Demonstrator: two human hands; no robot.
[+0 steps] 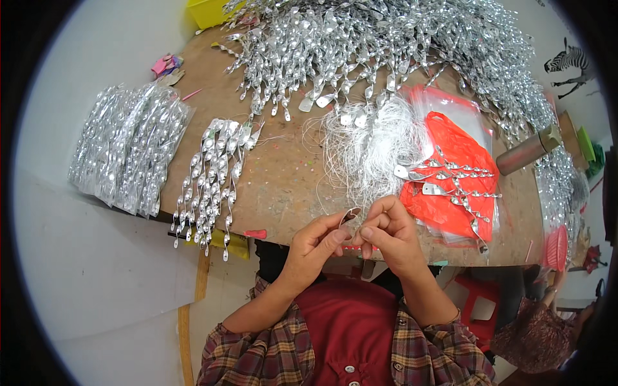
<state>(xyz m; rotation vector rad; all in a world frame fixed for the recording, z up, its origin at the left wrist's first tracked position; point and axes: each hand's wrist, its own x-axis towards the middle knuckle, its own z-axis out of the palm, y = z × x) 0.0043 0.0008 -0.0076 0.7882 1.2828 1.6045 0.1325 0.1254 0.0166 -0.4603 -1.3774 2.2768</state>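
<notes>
Both hands are up close together at the near edge of the wooden table (283, 186), just over the person's lap. The left hand (313, 248) has its thumb and forefinger pressed together on a small silver spiral piece (351, 220), and the right hand (389, 233) pinches the same piece from the other side, fingers curled in, so the 2 hands meet on it. The piece is tiny and half hidden by the fingertips (I cannot make out whether a thread runs through it).

Just beyond the hands lies a tangled bunch of white threads (370, 145) with little tags at their far ends. To the right of that, an orange plastic bag (454, 177) rests on clear bags, with a few finished silver spiral strands (460, 183) lying across it. Left of the hands, a neat row of hanging spiral strands (215, 177) drapes over the near-left table edge. Further left, off the table, sits a stack of packed clear bags of silver pieces (125, 148).

The far side of the table is buried under a big heap of silver spirals (386, 45). A yellow bin (207, 11) shows at the far left, and a metal cylinder (528, 151) lies at the right. The person wears a plaid shirt over a red top.
</notes>
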